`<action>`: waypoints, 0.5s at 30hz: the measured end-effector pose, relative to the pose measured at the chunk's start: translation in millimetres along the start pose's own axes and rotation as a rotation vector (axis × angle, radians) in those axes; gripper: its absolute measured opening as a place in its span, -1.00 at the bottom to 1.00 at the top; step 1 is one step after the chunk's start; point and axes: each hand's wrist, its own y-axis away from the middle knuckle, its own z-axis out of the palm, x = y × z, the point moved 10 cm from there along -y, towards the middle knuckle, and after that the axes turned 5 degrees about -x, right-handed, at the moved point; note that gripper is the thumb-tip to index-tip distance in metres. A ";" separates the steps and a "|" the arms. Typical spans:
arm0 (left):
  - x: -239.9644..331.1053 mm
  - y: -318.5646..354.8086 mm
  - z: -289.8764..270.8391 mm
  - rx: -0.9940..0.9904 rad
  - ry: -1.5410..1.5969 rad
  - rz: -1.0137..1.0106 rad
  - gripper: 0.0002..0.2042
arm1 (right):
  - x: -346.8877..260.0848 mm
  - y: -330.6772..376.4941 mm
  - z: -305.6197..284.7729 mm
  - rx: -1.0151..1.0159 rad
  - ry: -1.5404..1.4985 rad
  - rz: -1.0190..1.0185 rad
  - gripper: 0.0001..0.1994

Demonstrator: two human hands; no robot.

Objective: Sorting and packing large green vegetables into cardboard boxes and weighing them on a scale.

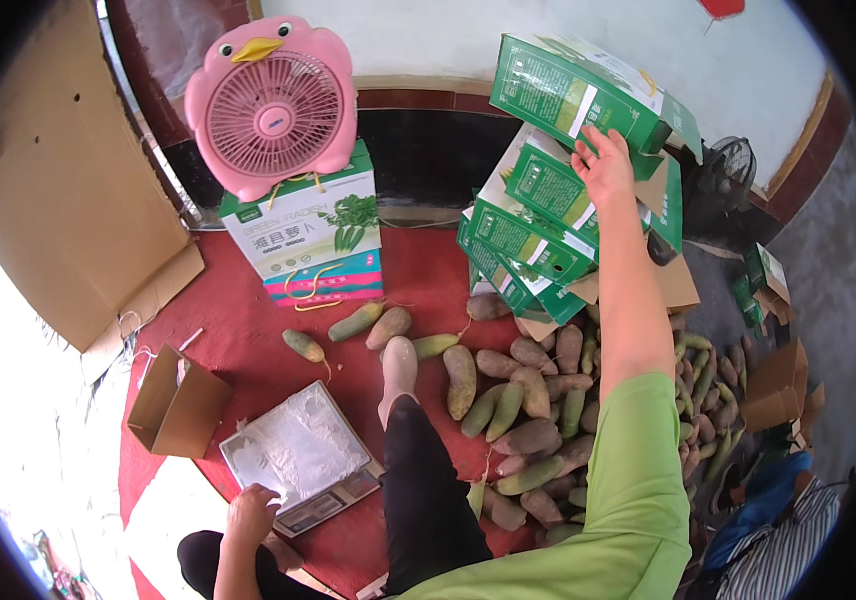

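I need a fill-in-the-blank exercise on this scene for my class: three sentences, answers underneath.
1. The topmost carton, by the person's right hand, is mainly ____.
2. The weighing scale near the left hand sits on a ____ carpet.
3. Standing on a white-and-green box, the pink fan has a yellow ____.

Missing words: green; red; beak.

You face a bright, mostly sharp view: glare burns out the far left and whitens the scale [298, 440]; the right-hand floor [833, 260] is dimmer, edges bending into black.
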 end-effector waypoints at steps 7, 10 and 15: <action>-6.1 18.0 -16.3 0.097 0.018 0.038 -0.82 | -51.8 90.9 78.0 -0.132 0.192 -0.154 -0.27; -5.4 26.0 -27.9 0.125 0.043 0.052 -0.83 | -85.7 135.1 118.7 -0.179 0.293 -0.230 -0.35; -12.4 47.0 -44.5 0.235 0.100 0.098 -0.82 | -99.1 212.0 202.3 -0.423 0.461 -0.155 -0.49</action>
